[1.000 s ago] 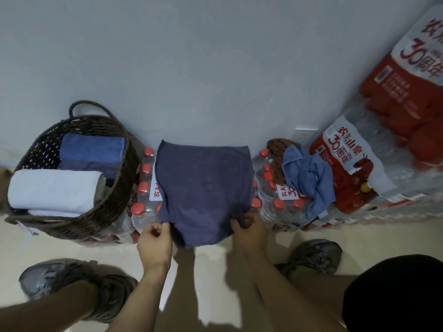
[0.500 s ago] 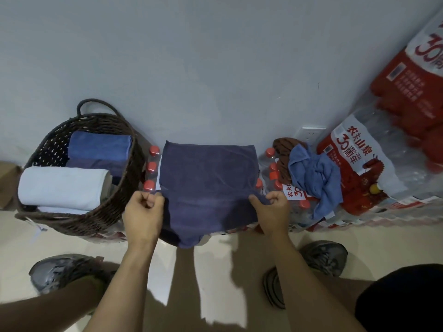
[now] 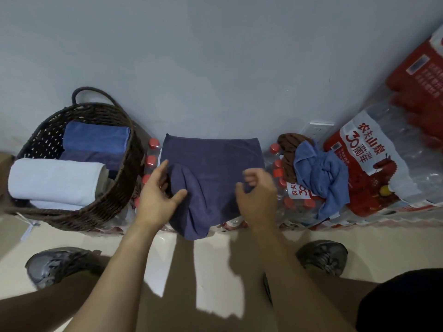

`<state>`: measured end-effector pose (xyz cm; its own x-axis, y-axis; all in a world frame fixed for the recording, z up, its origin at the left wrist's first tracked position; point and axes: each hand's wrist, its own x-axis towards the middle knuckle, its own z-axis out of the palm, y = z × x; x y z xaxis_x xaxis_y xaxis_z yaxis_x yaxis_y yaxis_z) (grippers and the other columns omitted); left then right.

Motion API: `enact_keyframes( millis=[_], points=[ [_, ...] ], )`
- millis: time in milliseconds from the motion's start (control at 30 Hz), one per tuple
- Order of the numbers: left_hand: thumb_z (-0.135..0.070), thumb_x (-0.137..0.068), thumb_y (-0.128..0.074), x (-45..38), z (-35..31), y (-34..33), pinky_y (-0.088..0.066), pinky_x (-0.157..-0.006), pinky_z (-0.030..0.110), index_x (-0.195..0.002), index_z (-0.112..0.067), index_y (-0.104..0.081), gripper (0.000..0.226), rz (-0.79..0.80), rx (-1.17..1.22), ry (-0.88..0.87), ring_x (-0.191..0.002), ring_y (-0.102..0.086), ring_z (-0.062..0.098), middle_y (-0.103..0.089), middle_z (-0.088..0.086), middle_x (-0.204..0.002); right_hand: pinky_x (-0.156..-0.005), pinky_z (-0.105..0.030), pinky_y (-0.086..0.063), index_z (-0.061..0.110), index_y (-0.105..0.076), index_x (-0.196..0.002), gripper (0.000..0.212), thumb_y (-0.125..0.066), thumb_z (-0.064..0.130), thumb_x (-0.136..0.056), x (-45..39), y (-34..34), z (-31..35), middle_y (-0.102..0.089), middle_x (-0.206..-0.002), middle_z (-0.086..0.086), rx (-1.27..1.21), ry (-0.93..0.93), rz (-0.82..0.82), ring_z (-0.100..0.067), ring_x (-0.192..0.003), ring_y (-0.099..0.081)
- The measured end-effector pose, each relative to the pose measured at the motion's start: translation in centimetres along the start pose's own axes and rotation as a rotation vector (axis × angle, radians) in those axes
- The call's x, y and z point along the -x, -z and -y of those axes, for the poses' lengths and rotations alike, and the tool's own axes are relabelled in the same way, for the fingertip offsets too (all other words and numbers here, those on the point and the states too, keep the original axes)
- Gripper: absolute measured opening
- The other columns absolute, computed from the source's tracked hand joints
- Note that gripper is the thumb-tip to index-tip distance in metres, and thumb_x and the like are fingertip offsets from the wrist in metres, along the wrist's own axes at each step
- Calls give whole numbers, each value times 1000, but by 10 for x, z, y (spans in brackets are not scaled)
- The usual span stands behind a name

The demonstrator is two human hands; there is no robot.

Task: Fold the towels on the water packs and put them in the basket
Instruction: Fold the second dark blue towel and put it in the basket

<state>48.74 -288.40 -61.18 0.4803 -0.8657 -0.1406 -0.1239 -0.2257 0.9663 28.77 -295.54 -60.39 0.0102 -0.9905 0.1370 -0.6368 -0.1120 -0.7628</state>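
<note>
Two hands over dark towel [image 3: 211, 168]: left hand [image 3: 157, 195] open, fingers spread on fold; right hand [image 3: 257, 195] fingers curled, grip unclear. Three towels in basket [image 3: 124, 178].

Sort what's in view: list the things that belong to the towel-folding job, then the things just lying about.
Job:
dark navy towel spread on the water packs, left hand and right hand on it
crumpled light blue towel
crumpled brown towel
dark woven wicker basket holding folded towels
shrink-wrapped water bottle packs

Lying about:
white wall socket
grey shoes
</note>
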Motion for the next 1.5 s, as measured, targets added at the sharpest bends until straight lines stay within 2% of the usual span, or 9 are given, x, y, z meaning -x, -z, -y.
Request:
enact_keyframes(
  millis=[100, 233, 367, 633, 933, 1067, 1167, 1267, 1500],
  points=[
    [-15, -80, -77, 16, 13, -8, -50, -89, 31, -123, -13, -53, 49, -341, -284, -85, -99, -61, 18, -57, 4, -117, -79, -41, -51, 16, -66, -89, 14, -73, 13, -77, 17, -28, 8, -60, -89, -1, -45, 156, 262, -22, -84, -58],
    [-27, -84, -71, 49, 41, -22, -48, -84, 44, -98, -13, -51, 28, -565, -248, 26, -87, -56, 31, -56, 9, -95, -94, -23, -36, 20, -66, -109, 38, -79, 30, -74, 28, -46, -13, -55, -113, -1, 171, 182, 414, -21, -105, -51],
    [-28, -82, -76, 66, 66, -36, -41, -78, 31, -102, -9, -50, 38, -445, -86, 358, -88, -58, 26, -60, 7, -95, -98, -28, -38, 22, -67, -107, 35, -79, 29, -75, 25, -51, -18, -48, -115, 0, 174, 134, 413, -21, -108, -46],
    [-8, -85, -71, 50, 74, -29, -45, -62, 31, -71, -9, -49, 27, -279, -3, 394, -61, -52, 22, -55, 8, -62, -95, -27, -41, 14, -73, -89, 16, -73, 29, -84, 18, -53, -19, -52, -104, -4, 31, 99, 391, -23, -102, -49],
    [-25, -86, -71, 20, 24, 21, -37, -51, 27, -69, -13, -59, 24, 54, -617, 325, -56, -54, 19, -59, 1, -60, -85, -25, -47, 12, -74, -82, 10, -71, 21, -86, 5, -48, -19, -52, -85, 14, -123, -3, 473, -10, -86, -55],
    [-23, -89, -70, 19, -12, 28, -48, -48, 26, -83, -2, -64, 23, 151, -299, 208, -60, -55, 17, -62, 0, -65, -71, -7, -40, 13, -75, -87, 9, -72, 22, -86, 1, -42, -19, -53, -85, 17, -119, 11, 536, 1, -77, -53],
    [-24, -92, -67, 21, -35, 24, -46, -70, 34, -93, 7, -64, 30, 143, -59, 123, -76, -53, 20, -59, 18, -77, -74, -19, -44, 13, -71, -77, 21, -67, 28, -91, 2, -32, -16, -57, -80, 12, -136, -19, 552, -7, -76, -56],
    [-26, -92, -66, 24, -46, 19, -44, -66, 34, -78, 3, -62, 33, 90, -138, 53, -68, -53, 18, -61, 23, -72, -64, -36, -42, 10, -52, -61, 47, -59, 42, -95, -3, -13, 0, -51, -62, 2, -87, -54, 685, -18, -61, -48],
    [-20, -91, -68, 24, -58, 0, -44, -73, 38, -91, 14, -62, 35, 21, 202, 179, -77, -52, 23, -60, 23, -81, -72, -30, -59, 14, -69, -86, 33, -87, 34, -68, -20, 33, 50, -74, -77, -6, -293, -230, 1062, -17, -74, -72]
  ],
)
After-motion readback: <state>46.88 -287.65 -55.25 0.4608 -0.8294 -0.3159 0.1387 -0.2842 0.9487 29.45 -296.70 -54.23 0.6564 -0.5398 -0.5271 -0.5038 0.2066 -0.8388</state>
